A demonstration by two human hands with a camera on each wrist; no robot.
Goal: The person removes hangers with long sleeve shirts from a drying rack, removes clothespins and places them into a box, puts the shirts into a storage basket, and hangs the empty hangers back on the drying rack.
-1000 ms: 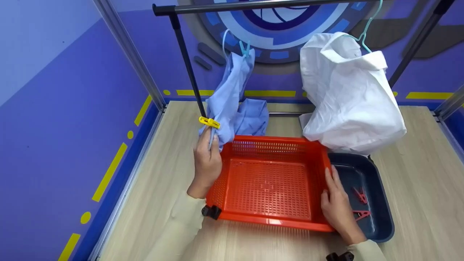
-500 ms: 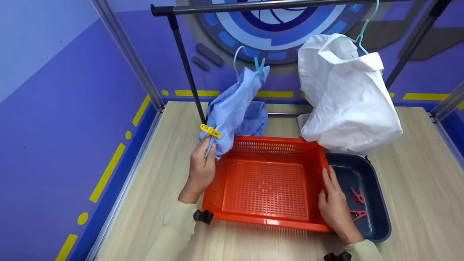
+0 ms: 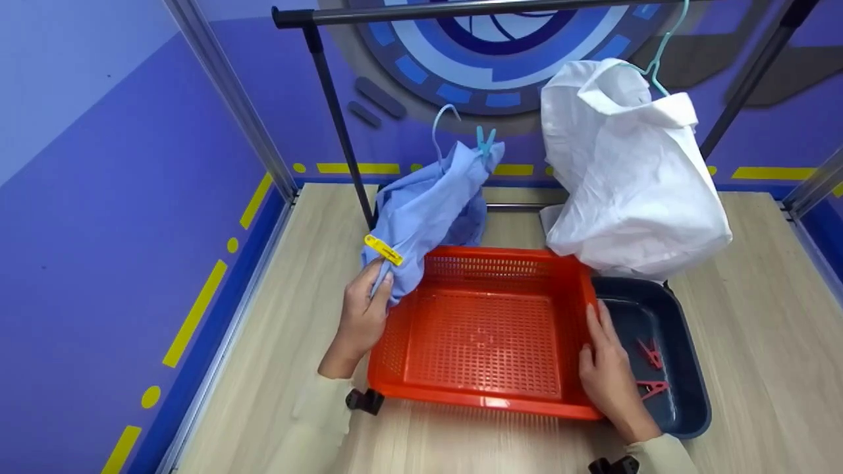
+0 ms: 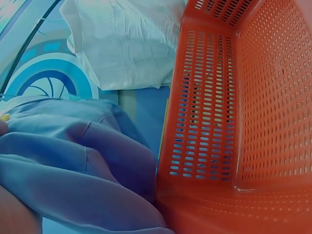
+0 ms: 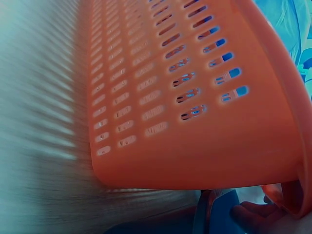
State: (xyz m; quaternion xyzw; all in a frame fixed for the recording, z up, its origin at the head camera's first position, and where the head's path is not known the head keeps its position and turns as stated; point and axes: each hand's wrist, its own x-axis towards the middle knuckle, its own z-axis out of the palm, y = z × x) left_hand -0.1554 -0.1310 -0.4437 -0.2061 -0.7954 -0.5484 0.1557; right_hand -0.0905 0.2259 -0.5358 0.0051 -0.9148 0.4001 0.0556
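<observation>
My left hand (image 3: 363, 315) pinches the lower left end of a light blue garment (image 3: 428, 204) beside the basket's far left corner. A yellow clothespin (image 3: 383, 250) is clipped on the cloth just above those fingers. The garment also carries a light blue clothespin (image 3: 486, 141) at its upper end, where a pale hanger hook (image 3: 442, 125) sticks up below the rail. My right hand (image 3: 607, 368) grips the right rim of a red plastic basket (image 3: 484, 403). In the right wrist view, its fingers (image 5: 258, 214) show at the basket's rim.
A white garment (image 3: 639, 171) hangs from a green hanger (image 3: 657, 62) on the dark rack's rail (image 3: 461, 9). Partly under the basket's right side is a dark tray (image 3: 688, 349) with red clothespins (image 3: 652, 355). A purple wall (image 3: 118, 217) borders the table on the left.
The blue garment's upper end and hanger hook have come down and to the right, away from the rail. My left hand has drawn slightly toward me with the cloth. The right hand stays put.
</observation>
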